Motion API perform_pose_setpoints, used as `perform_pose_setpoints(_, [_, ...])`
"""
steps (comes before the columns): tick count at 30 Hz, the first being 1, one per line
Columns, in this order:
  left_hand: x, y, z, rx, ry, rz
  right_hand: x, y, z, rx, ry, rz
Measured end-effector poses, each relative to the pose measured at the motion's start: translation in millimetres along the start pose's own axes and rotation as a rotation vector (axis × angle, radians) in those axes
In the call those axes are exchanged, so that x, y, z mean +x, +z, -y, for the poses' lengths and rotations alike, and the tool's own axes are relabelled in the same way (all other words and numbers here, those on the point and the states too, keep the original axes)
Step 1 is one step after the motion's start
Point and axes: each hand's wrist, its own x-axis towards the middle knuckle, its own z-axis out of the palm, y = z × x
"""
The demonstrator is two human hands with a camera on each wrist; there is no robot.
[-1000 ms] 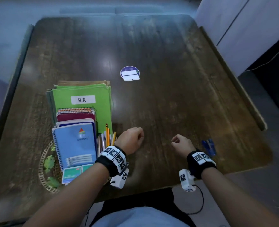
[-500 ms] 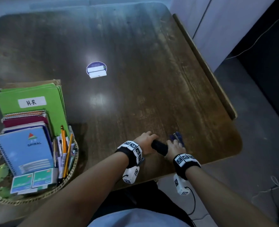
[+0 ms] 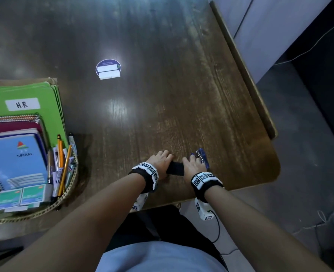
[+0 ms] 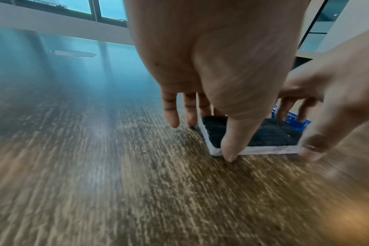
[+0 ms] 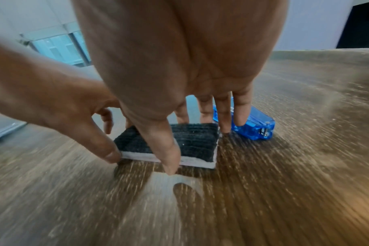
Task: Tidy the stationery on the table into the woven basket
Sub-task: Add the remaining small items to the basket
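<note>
A black felt eraser with a white base (image 3: 175,168) (image 4: 270,133) (image 5: 198,141) lies flat on the wooden table near its front edge. My left hand (image 3: 160,161) (image 4: 204,139) pinches its left end, thumb at the near edge and fingers behind the far edge. My right hand (image 3: 191,163) (image 5: 187,144) pinches the right part the same way. A blue see-through stapler (image 3: 202,157) (image 5: 255,126) lies just right of the eraser, beside my right hand's outer fingers. The woven basket (image 3: 68,195) stands at the front left.
The basket holds a blue spiral notebook (image 3: 17,160), green folders (image 3: 24,99), pencils and pens (image 3: 61,163). A round purple label with white cards (image 3: 108,69) lies mid-table. The table's front edge (image 3: 240,188) runs just behind my wrists; floor cables lie to the right.
A second ago both hands were loose fists at the table's middle front. They have moved right, up to the stapler, and now hold the black eraser between them.
</note>
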Motion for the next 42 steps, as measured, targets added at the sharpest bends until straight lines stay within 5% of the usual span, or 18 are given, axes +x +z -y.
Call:
perform_pose_setpoints(11, [-45, -12, 55, -0.245, -0.010, -0.154, -13, -54, 52, 0.160, -0.099, -0.035])
perform_pose_setpoints(23, [-204, -61, 213, -0.242, -0.095, -0.401, -28, -123, 251, 0.141, -0.309, -0.052])
perform_pose_setpoints(32, [-312, -38, 332, -0.273, -0.239, -0.339, -40, -96, 405, 0.106, -0.495, -0.071])
perform_pose_setpoints(42, [-344, 6, 382, -0.326, -0.378, -0.317, -36, -67, 474, 0.087, -0.542, -0.003])
